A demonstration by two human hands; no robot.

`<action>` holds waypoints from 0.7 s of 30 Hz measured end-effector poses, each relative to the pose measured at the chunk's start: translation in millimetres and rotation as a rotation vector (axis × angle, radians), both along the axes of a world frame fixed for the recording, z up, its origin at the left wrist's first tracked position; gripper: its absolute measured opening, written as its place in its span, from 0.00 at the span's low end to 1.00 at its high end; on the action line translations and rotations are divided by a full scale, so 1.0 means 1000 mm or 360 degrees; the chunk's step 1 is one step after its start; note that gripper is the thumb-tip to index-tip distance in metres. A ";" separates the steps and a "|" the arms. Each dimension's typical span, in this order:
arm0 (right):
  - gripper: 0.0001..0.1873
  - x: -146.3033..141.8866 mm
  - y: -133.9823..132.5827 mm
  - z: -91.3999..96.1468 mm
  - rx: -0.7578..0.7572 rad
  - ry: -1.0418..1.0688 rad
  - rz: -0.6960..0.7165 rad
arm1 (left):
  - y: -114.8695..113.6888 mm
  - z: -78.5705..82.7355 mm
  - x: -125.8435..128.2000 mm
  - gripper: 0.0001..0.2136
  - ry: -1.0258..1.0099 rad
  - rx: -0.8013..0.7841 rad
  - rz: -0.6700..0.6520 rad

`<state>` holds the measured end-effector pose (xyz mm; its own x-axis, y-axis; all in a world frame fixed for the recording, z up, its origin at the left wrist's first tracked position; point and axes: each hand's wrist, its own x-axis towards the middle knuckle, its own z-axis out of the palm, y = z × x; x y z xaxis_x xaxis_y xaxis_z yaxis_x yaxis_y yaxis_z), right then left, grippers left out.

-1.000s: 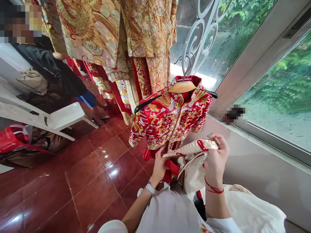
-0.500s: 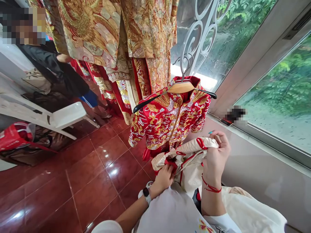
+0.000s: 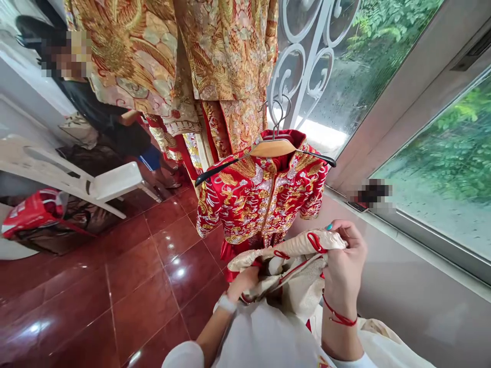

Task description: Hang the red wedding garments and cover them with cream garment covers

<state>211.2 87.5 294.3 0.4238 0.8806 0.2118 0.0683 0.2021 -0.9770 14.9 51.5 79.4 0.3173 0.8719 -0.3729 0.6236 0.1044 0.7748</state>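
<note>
My right hand (image 3: 344, 266) is closed on the upper edge of a cream garment (image 3: 293, 266) with red knot buttons and red trim, held in front of my chest. My left hand (image 3: 241, 281) grips the same garment lower down on its left side, fingers partly tucked into the fabric. Just behind hangs a red jacket (image 3: 261, 199) with gold embroidery on a wooden hanger (image 3: 270, 148), hooked to a white iron scroll grille (image 3: 303, 61). The cream garment's lower part hangs in front of my white top.
Gold embroidered robes (image 3: 172, 56) hang at the top left. Another person in dark clothes (image 3: 103, 117) stands behind them. A white plastic chair (image 3: 76, 179) and a red bag (image 3: 30, 212) stand at the left on red floor tiles (image 3: 126, 286). A window and sill (image 3: 422, 230) run along the right.
My left hand let go of a red piece inside the garment and shifted to the cream fabric's left edge. The view tilted slightly, so the red jacket sits lower.
</note>
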 end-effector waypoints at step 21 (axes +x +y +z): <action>0.16 0.042 0.071 -0.003 0.0073 -0.0333 0.0157 | 0.030 0.031 -0.061 0.18 0.0674 0.0024 0.1005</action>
